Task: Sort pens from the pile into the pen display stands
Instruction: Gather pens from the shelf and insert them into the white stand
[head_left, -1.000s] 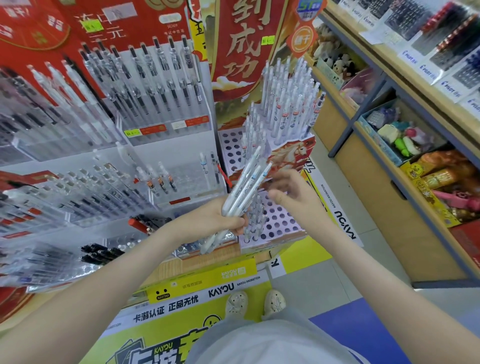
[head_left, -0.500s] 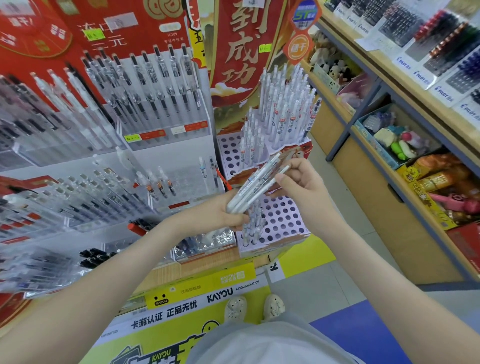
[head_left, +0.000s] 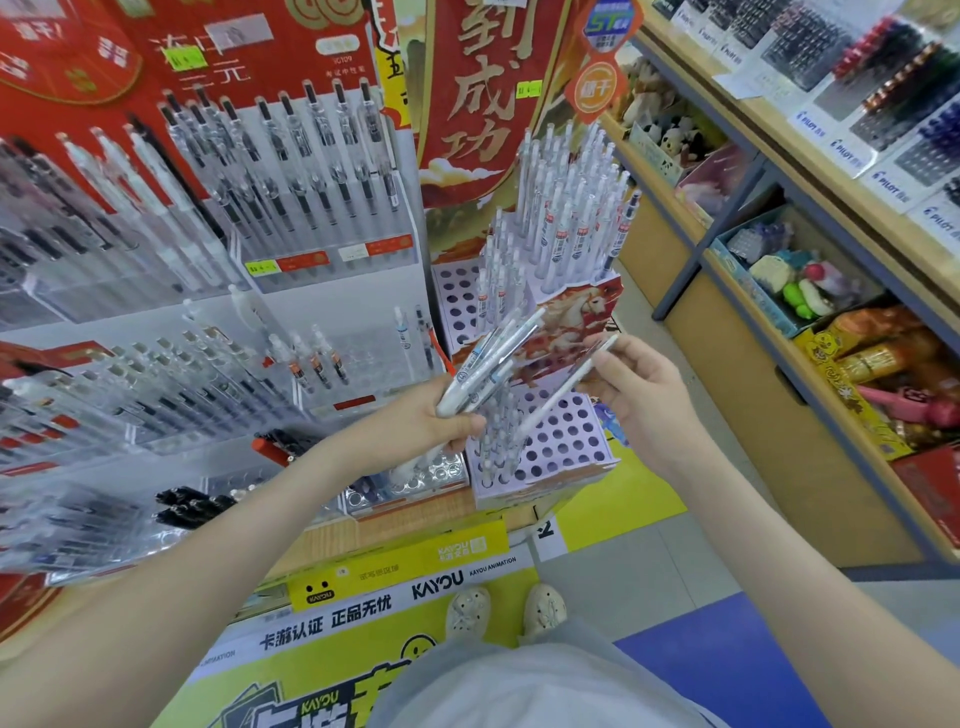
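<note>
My left hand (head_left: 431, 421) grips a bundle of pens (head_left: 488, 364); my right hand (head_left: 644, 400), at its 3 o'clock, pinches one pen (head_left: 563, 389) over the purple stand (head_left: 550, 486). Its 12 o'clock tiers are stocked, the near tier mostly bare holes, so plenty remains

One wide-angle head camera looks forward and steeply down, close over both forearms. The left hand (head_left: 426, 423) gripping the pen bundle (head_left: 491, 361) sits mid-frame, the right hand (head_left: 647, 397) pinching a single pen (head_left: 558, 397) beside it; display stands (head_left: 584, 465) rise beyond.
</note>
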